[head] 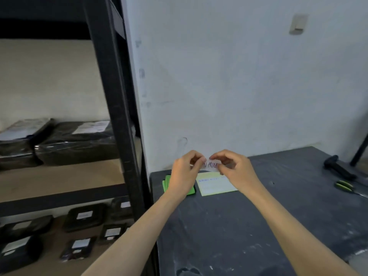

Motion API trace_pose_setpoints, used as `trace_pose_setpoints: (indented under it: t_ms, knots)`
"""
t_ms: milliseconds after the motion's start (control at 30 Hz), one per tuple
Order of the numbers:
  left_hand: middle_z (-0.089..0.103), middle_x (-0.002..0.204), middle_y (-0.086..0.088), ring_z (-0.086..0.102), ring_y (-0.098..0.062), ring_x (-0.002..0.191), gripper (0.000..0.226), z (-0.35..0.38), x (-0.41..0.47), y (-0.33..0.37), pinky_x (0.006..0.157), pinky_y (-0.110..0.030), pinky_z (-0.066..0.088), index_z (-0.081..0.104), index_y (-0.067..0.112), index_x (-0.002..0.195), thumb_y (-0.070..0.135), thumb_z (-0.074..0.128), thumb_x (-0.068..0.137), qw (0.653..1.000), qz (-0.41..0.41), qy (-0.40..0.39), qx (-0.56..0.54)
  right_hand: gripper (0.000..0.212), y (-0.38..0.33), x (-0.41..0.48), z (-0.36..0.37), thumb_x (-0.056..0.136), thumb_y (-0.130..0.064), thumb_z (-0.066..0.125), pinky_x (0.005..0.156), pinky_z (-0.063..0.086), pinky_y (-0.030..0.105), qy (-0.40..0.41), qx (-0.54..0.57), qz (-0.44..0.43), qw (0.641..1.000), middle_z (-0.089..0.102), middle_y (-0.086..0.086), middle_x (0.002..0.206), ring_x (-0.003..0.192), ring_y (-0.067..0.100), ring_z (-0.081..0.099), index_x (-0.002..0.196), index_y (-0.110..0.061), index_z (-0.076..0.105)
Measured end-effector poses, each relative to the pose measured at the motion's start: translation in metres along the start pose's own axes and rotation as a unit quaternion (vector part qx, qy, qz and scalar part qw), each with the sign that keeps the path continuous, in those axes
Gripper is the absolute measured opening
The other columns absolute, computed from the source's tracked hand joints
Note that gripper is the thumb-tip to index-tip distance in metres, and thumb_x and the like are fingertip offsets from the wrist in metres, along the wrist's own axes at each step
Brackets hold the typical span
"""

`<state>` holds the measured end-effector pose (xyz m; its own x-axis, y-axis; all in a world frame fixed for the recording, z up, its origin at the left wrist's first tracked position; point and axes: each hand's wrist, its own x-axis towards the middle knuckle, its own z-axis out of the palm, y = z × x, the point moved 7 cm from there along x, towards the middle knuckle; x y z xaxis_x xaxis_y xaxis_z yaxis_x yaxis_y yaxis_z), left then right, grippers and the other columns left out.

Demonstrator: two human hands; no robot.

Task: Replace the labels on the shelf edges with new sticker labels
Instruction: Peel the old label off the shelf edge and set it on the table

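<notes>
A small white sticker label (210,165) with handwritten letters is held up above the dark table (239,226). My left hand (184,174) pinches its left end and my right hand (233,169) pinches its right end. Below the label a pale yellow backing sheet (216,186) lies flat on the table. Green cards (166,183) lie partly under my left hand. The black shelf unit (117,100) stands to the left, and its lower shelf edge (59,203) shows no label in view.
Wrapped black packages (77,142) sit on the middle wooden shelf, and several labelled black cases (85,217) lie on the shelf below. Green-handled scissors (345,187) and a black tool (338,167) rest at the table's far right. A white wall is behind.
</notes>
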<state>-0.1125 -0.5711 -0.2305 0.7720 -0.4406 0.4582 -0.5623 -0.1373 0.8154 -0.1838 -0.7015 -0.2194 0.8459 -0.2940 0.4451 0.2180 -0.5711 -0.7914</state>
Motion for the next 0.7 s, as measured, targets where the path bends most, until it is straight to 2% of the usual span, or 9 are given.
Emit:
trace_pose_setpoints:
  t_ms: [167, 233, 333, 500, 533, 600, 700]
  knots:
    - [0.066, 0.079, 0.004, 0.055, 0.006, 0.065, 0.009, 0.043, 0.026, -0.066, 0.062, -0.006, 0.04, 0.07, 0.008, 0.091, 0.005, 0.062, 0.087, 0.995, -0.089, -0.038, 0.006, 0.045, 0.081, 0.022, -0.004, 0.078, 0.01, 0.054, 0.063, 0.051, 0.023, -0.016, 0.0, 0.089, 0.996, 0.073, -0.003, 0.077, 0.058, 0.005, 0.059, 0.104, -0.024, 0.066]
    - [0.068, 0.084, 0.003, 0.056, 0.006, 0.068, 0.015, 0.055, 0.032, -0.09, 0.064, -0.005, 0.042, 0.071, 0.009, 0.096, 0.002, 0.062, 0.086, 0.991, -0.122, -0.05, 0.022, 0.038, 0.113, 0.031, 0.003, 0.079, 0.01, 0.055, 0.063, 0.051, 0.02, -0.035, -0.002, 0.125, 0.992, 0.073, -0.002, 0.079, 0.058, 0.009, 0.06, 0.099, -0.021, 0.067]
    - [0.068, 0.093, -0.001, 0.057, -0.002, 0.076, 0.022, 0.065, 0.035, -0.124, 0.065, -0.004, 0.044, 0.069, 0.011, 0.104, 0.001, 0.059, 0.087, 0.981, -0.183, -0.047, 0.039, 0.024, 0.152, 0.042, 0.021, 0.081, 0.008, 0.059, 0.059, 0.051, 0.016, -0.06, -0.002, 0.177, 0.982, 0.071, 0.004, 0.079, 0.056, 0.011, 0.061, 0.088, -0.013, 0.07]
    - [0.06, 0.096, 0.002, 0.052, -0.003, 0.074, 0.043, 0.074, 0.048, -0.173, 0.061, 0.0, 0.042, 0.058, 0.018, 0.127, -0.001, 0.059, 0.088, 0.961, -0.263, -0.052, 0.072, 0.013, 0.195, 0.072, 0.054, 0.079, 0.001, 0.066, 0.061, 0.051, 0.029, -0.128, 0.006, 0.187, 0.974, 0.068, 0.004, 0.067, 0.055, 0.013, 0.061, 0.076, -0.011, 0.068]
    - [0.061, 0.102, 0.002, 0.054, -0.005, 0.075, 0.047, 0.075, 0.05, -0.182, 0.061, -0.001, 0.041, 0.054, 0.019, 0.13, -0.001, 0.059, 0.088, 0.958, -0.272, -0.049, 0.083, 0.012, 0.202, 0.078, 0.061, 0.079, 0.001, 0.067, 0.062, 0.05, 0.03, -0.144, 0.001, 0.183, 0.973, 0.068, 0.005, 0.067, 0.057, 0.013, 0.061, 0.074, -0.011, 0.068]
    - [0.059, 0.121, -0.001, 0.061, -0.012, 0.083, 0.056, 0.078, 0.051, -0.2, 0.063, -0.004, 0.042, 0.046, 0.019, 0.138, 0.001, 0.061, 0.087, 0.95, -0.294, -0.046, 0.096, 0.015, 0.22, 0.089, 0.074, 0.079, 0.001, 0.066, 0.06, 0.047, 0.024, -0.172, -0.017, 0.181, 0.968, 0.067, 0.003, 0.067, 0.061, 0.013, 0.06, 0.073, -0.013, 0.068]
    - [0.047, 0.141, 0.0, 0.063, -0.015, 0.094, 0.065, 0.08, 0.055, -0.234, 0.08, -0.021, 0.048, 0.036, 0.019, 0.144, 0.007, 0.065, 0.086, 0.931, -0.344, -0.044, 0.111, 0.017, 0.257, 0.106, 0.087, 0.08, 0.0, 0.066, 0.056, 0.04, 0.015, -0.183, -0.03, 0.202, 0.961, 0.066, -0.001, 0.068, 0.059, 0.009, 0.057, 0.072, -0.014, 0.067]
